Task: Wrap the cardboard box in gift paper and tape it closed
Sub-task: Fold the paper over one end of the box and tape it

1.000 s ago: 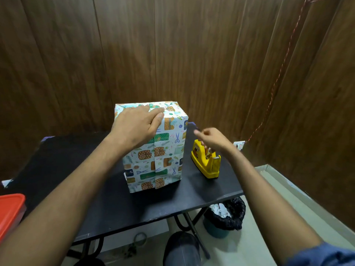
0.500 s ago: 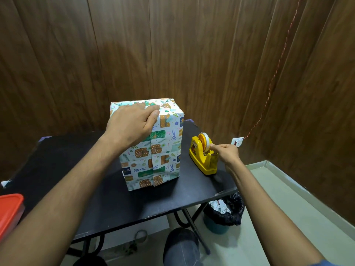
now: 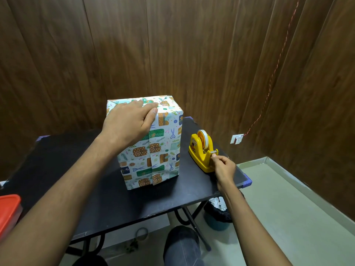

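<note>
Cardboard box (image 3: pixel 151 143), already covered in gift paper with a pattern of scissors and parcels, stands upright near the middle of the black table (image 3: pixel 63 156). A vertical seam of the paper runs down its front face. The left hand (image 3: pixel 127 122) lies over the upper front edge of the box, fingers straight and flat on the top, thumb pressing the paper on the front face beside the seam. The left forearm reaches in from the lower left.

The yellow tape dispenser (image 3: pixel 202 151) stands on the table just to the right of the box, apart from it. The right hand (image 3: pixel 223 167) is at the near end of the dispenser, by the cutter, with fingers curled and fingertips pinched together there. I cannot tell whether it pinches the tape end or the dispenser itself.

One second ago the right hand was above the dispenser, hiding the roll; half a second ago it was at the dispenser's right side. Now it is lower and nearer to the person. The left hand has kept its place on the box.

A red lid (image 3: pixel 8 208) shows at the left edge, and a bin with a black bag (image 3: pixel 217 214) stands under the table.
</note>
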